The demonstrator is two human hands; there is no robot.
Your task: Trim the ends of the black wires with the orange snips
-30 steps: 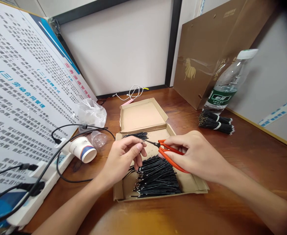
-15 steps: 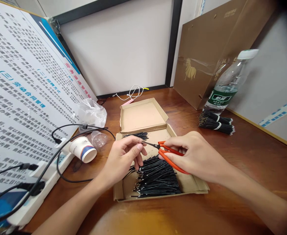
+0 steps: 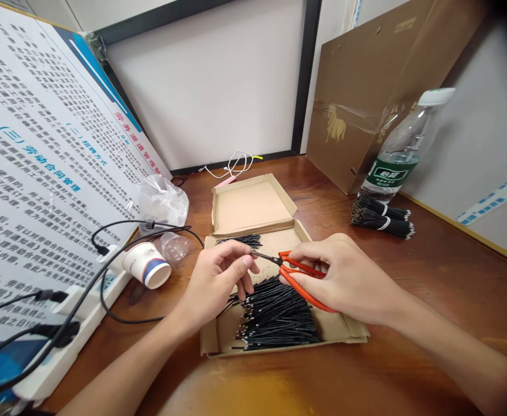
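Red-handled scissors (image 3: 299, 280) are gripped in my right hand (image 3: 353, 280), their narrow dark blades pointing left to my left fingertips. My left hand (image 3: 219, 277) is closed in a pinch, thumb against the fingers, apparently on a thin black wire (image 3: 224, 307) that shows below the fingers; most of it is hidden. Beneath both hands lies an open cardboard box (image 3: 335, 326) with a heap of short black wires (image 3: 279, 320) with pale tips. A smaller group of black wires (image 3: 247, 240) sits near the box's hinge, partly behind my left hand.
Tied wire bundles (image 3: 381, 218) lie by a water bottle (image 3: 390, 167) at right, before a brown carton (image 3: 357, 98). On the left are a paper cup (image 3: 147, 266), a clear plastic cup (image 3: 175, 247), a plastic bag (image 3: 162, 199), and a power strip (image 3: 67, 341) with black cables.
The right hand and scissors have shifted very slightly, with the lower handle a little farther down. My left hand holds its place, and the wires in the box look the same.
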